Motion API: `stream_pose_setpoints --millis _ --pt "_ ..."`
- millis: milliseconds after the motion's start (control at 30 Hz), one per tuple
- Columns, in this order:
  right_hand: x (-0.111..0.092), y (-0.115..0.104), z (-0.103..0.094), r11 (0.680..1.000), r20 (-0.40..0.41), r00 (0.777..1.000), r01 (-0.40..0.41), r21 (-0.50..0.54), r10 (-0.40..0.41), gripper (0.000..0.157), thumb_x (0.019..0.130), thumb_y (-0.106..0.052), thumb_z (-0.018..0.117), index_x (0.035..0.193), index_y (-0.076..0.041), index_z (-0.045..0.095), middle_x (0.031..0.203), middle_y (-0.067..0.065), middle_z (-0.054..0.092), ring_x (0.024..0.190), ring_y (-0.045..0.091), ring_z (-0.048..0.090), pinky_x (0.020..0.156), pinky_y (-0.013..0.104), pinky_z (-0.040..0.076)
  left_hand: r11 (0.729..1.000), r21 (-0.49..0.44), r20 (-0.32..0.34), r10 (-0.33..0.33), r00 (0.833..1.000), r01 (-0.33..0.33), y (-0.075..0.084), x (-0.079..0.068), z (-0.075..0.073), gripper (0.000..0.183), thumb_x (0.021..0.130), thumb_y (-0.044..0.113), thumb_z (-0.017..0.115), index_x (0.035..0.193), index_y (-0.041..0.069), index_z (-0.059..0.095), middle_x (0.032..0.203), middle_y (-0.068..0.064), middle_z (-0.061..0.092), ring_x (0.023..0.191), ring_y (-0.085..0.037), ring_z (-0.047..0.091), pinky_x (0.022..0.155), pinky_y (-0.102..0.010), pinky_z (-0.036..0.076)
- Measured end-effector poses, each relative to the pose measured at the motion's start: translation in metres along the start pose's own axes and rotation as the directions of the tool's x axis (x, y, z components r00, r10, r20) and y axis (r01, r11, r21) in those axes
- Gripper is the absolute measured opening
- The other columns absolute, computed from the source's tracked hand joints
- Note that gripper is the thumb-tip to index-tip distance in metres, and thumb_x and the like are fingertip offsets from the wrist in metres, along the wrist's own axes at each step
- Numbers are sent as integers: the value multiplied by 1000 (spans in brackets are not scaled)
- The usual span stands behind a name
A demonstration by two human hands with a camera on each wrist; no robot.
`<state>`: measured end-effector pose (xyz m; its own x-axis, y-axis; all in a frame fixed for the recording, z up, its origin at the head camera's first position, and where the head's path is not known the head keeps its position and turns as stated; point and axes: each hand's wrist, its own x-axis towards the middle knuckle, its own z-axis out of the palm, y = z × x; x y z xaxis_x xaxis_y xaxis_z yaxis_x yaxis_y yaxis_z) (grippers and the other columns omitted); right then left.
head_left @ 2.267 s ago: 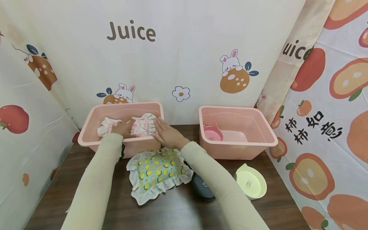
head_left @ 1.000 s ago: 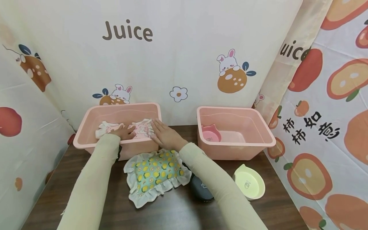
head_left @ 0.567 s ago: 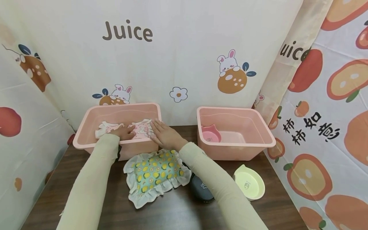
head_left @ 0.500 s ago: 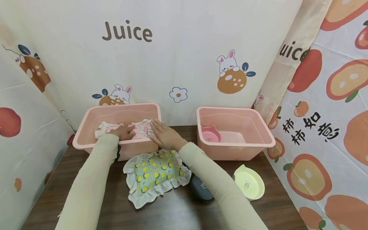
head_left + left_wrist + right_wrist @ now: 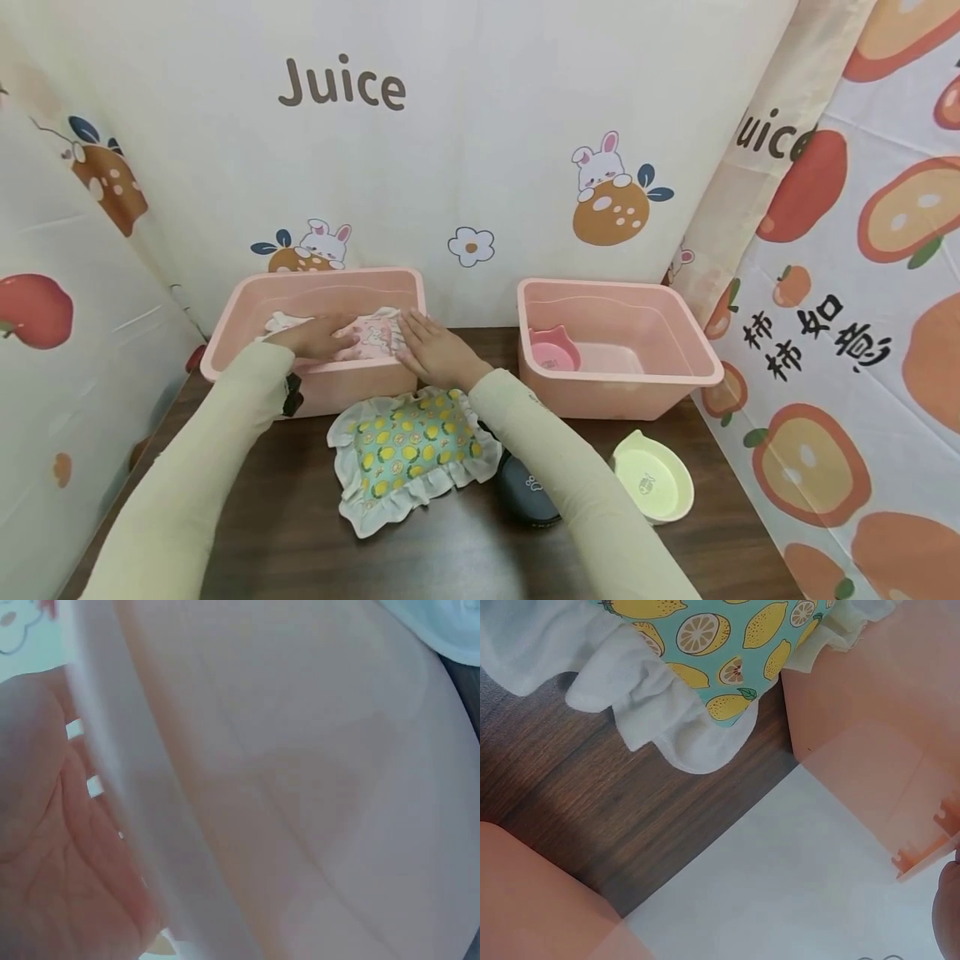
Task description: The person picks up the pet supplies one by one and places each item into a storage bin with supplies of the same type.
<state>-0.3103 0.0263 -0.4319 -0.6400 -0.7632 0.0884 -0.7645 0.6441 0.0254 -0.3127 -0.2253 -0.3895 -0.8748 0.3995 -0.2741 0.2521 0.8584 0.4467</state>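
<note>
My left hand (image 5: 318, 335) reaches into the left pink bin (image 5: 330, 279), fingers stretched toward the right over a pink bunny-print cloth piece (image 5: 372, 332) with white ruffles. The hand hides part of the cloth; whether it presses on it cannot be made out. In the left wrist view, the palm (image 5: 67, 855) lies beyond the bin's rim. My right hand (image 5: 442, 352) rests with straight fingers at the right rim of that bin. Just in front of the bin lies a lemon-print cloth piece (image 5: 416, 446) with a white ruffled edge, also close in the right wrist view.
A second pink bin (image 5: 622, 396) stands to the right, with a pink cat-ear bowl (image 5: 555, 350) inside. A dark round case (image 5: 525, 492) with a paw print sits partly beneath my right forearm. Farther right is a pale green bowl (image 5: 654, 479) on the table (image 5: 337, 558).
My left forearm has swung outward to the left, and its hand has turned to point more to the right. The right hand stays at the bin's rim.
</note>
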Motion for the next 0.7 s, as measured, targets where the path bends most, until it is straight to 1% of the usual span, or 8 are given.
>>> stream_pose_setpoints --millis 133,233,333,500,600,700 --pt "-1 1 0 1000 -3 1000 0 11 0 61 105 -38 26 151 1 17 159 16 16 148 26 8 119 35 11 999 22 -87 32 996 -31 5 -9 2 61 101 27 47 148 -5 25 152 -30 24 138 -48 23 111 -61 19" --pt "0 0 1 1000 -3 1000 0 12 0 61 105 -38 25 151 1 17 159 15 15 148 26 8 119 35 10 998 44 -155 55 986 -49 8 -18 6 60 100 24 49 147 -7 27 150 -31 25 137 -49 24 110 -62 21" --pt "0 0 3 1000 2 1000 -2 9 2 62 105 -39 25 152 1 16 159 15 14 148 26 8 119 35 9 996 80 -210 65 976 -49 11 -27 10 61 99 24 51 146 -7 29 150 -31 27 137 -50 24 109 -63 22" --pt "0 1 4 1000 2 1000 -3 7 3 61 105 -38 26 152 0 15 159 16 14 148 27 8 119 35 10 990 137 -257 49 965 -14 18 -40 17 65 98 30 50 148 -4 27 151 -29 26 138 -50 21 108 -66 21" --pt "1 1 4 1000 -7 1000 -2 12 2 61 105 -37 27 152 1 16 159 17 16 148 29 10 119 35 11 985 170 -279 69 958 -21 23 -47 20 66 98 32 51 149 -2 26 152 -27 25 139 -51 19 106 -70 19" --pt "1 1 4 1000 -12 1000 -4 20 5 61 105 -36 29 152 1 16 158 17 17 148 29 9 119 35 10 983 180 -297 82 951 -29 27 -54 25 66 98 35 51 149 -1 27 153 -27 24 138 -53 17 103 -75 16"
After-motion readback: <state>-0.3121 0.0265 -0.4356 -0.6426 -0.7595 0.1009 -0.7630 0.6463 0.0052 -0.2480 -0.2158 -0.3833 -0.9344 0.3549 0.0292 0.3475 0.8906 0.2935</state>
